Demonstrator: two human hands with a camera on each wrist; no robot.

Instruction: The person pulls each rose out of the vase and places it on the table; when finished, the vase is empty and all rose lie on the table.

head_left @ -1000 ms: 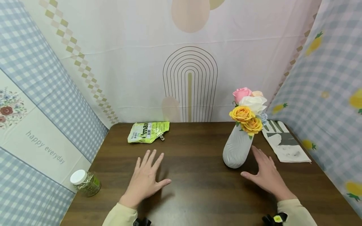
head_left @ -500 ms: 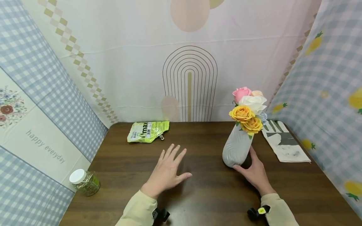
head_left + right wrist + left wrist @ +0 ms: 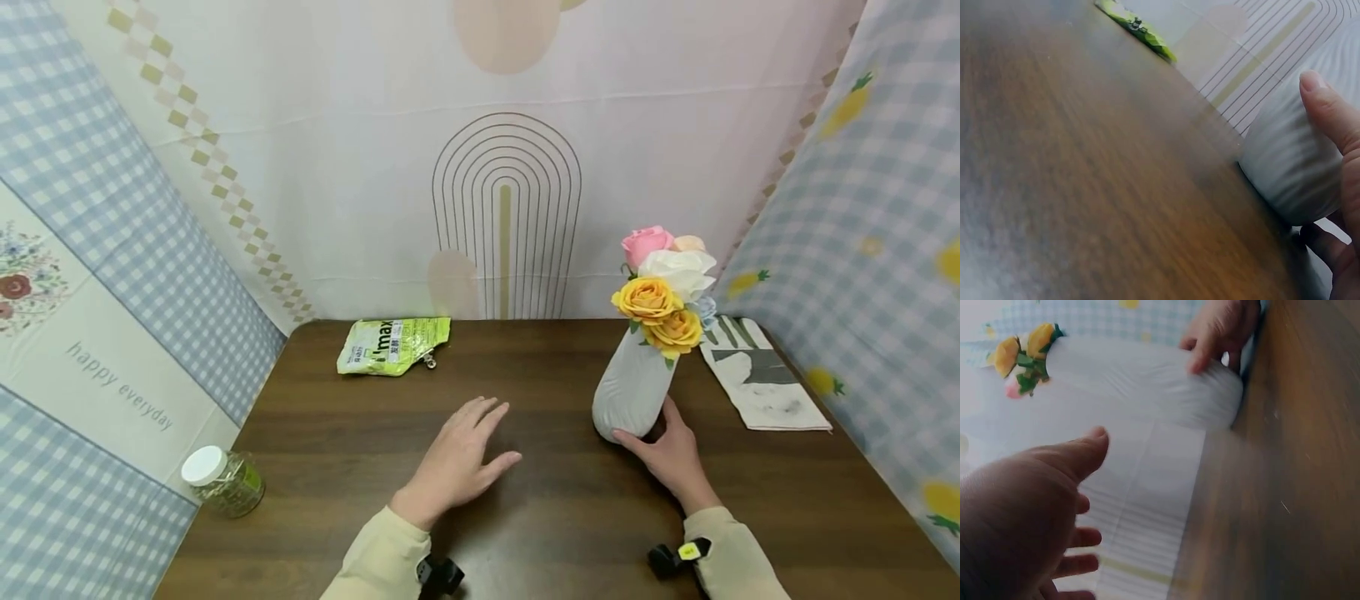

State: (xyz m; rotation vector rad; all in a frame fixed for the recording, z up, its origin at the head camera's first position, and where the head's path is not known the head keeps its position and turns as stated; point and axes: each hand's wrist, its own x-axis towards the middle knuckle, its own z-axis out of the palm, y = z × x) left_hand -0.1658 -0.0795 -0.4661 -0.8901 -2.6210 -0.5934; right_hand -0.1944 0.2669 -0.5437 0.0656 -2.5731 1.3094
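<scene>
A white ribbed vase (image 3: 634, 388) stands on the right half of the table, filled with artificial roses (image 3: 666, 292) in pink, white, yellow and pale blue. My right hand (image 3: 675, 463) grips it low down, thumb across the near side and fingers behind, partly hidden by the vase. In the right wrist view the thumb lies along the ribbed wall of the vase (image 3: 1300, 144), close to its base. My left hand (image 3: 453, 458) hovers over the middle of the table, fingers extended and thumb spread, holding nothing. From the left wrist, the vase (image 3: 1147, 381) appears beyond this hand.
A green and white pouch (image 3: 393, 346) with a small metal clip lies at the back left. Near the left edge stands a white-lidded jar (image 3: 223, 481). Behind the vase at right lies a folded printed cloth (image 3: 767, 379). Fabric hangings enclose the table (image 3: 555, 533).
My right hand has moved left and taken hold of the base of the vase. My left hand has shifted right toward the table's middle. The vase stands in the same spot.
</scene>
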